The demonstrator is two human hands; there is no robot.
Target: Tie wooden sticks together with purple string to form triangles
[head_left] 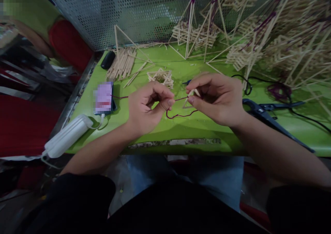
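Note:
My left hand (150,104) pinches a dark red string (181,99) between thumb and forefinger. The string runs taut to my right hand (216,96), which is closed on a small wooden stick piece (192,95) whose sticks meet at an angle. A slack loop of the same string hangs below and between both hands. Another length trails left from my left hand toward a phone. Just behind my hands sits a small star-shaped stick frame (161,77) on the green table (155,134). My right fingers hide part of the piece they hold.
Loose sticks (122,63) lie at the back left near a black object (108,60). A phone (103,98) is cabled to a white power bank (67,135). Dark pliers-like tool (269,113) lies right. Stick structures (248,54) crowd the back right. A person (33,23) is at far left.

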